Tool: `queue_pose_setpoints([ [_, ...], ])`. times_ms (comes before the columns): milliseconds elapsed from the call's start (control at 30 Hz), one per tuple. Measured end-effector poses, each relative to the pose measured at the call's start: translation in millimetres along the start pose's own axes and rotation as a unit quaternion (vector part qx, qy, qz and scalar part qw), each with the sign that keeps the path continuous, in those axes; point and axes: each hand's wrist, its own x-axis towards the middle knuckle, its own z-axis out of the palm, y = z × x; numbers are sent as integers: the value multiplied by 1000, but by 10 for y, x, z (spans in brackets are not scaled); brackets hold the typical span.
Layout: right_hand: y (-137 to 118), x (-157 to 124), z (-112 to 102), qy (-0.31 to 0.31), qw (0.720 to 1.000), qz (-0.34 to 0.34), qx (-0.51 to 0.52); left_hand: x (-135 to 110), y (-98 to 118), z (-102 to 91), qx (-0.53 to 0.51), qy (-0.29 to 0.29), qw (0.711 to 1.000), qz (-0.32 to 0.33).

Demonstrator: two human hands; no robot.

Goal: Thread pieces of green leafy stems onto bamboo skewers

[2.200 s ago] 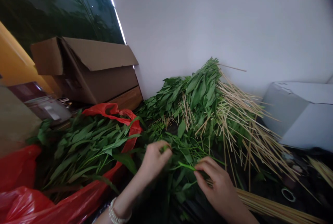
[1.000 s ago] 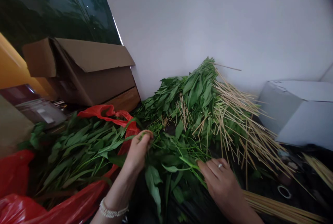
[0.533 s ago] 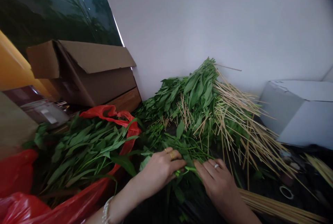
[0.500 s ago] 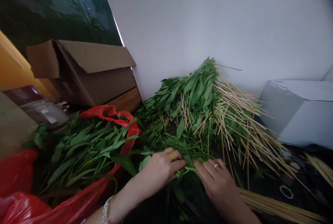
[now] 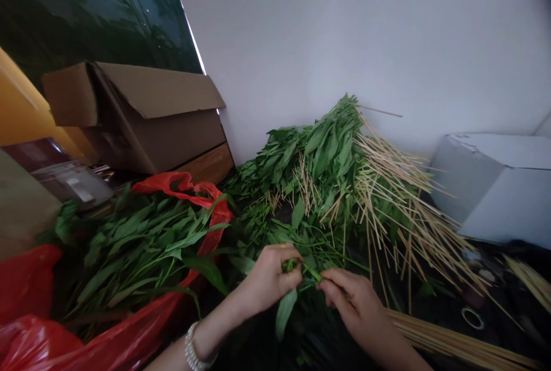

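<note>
Between my hands is a small bunch of water spinach [image 5: 310, 271], its green stems bent and a long leaf hanging below. My left hand [image 5: 271, 276] is closed around the folded stems, fingers curled. My right hand [image 5: 355, 305] pinches the stem end between thumb and fingers, just right of the left hand. Behind and beneath them lie more loose greens [image 5: 258, 239]. Past those, a pile of leafy bundles on skewers [image 5: 331, 147] leans near the wall, the thin sticks pointing to the right.
A red plastic bag [image 5: 215, 233] full of greens lies open on the left. Behind it stands an open cardboard box [image 5: 181, 135]. Bare bamboo skewers [image 5: 456, 345] lie at the lower right, near a tape-like ring [image 5: 472, 318]. A white box [image 5: 495, 187] stands at the right.
My left hand has curled around the stems and turned upward, folding the bunch. My right hand has gone from lying over the stem to pinching its end.
</note>
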Motion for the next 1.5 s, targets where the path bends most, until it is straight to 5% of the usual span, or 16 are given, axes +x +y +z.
queue_pose_setpoints([
  [133, 27, 9, -127, -24, 994, 74, 75, 101, -119, -285, -190, 147, 956, -170],
  [233, 61, 26, -160, -19, 991, 96, 90, 119, -85, -600, -229, 220, 926, -204],
  [333, 81, 40, -108, -1, 996, 72, 44, 101, 102, -709, -146, 138, 969, -144],
  [500, 125, 2, 28, 27, 998, -20, -48, 97, 314, -420, 39, -16, 999, 23],
  [667, 164, -30, 94, 48, 985, -80, -147, 53, 234, -160, 176, -136, 972, 78],
  [900, 238, -71, 179, 39, 949, -135, -284, 56, 205, -28, 360, -214, 894, 159],
  [1000, 210, -66, 169, 28, 955, -135, -262, 86, 184, 22, 371, -218, 882, 194],
  [1100, 107, -35, 97, -6, 985, -96, -142, 111, 156, -8, 263, -200, 928, 170],
  [1233, -24, -6, -40, -52, 997, -11, 51, 147, 110, -142, -76, -195, 977, 38],
  [1367, -8, 10, -117, -58, 980, 65, 181, 186, 56, -301, -380, -64, 918, -92],
  [1500, 50, 52, -85, -15, 953, 110, 282, 157, 64, -461, -505, 15, 858, -93],
])
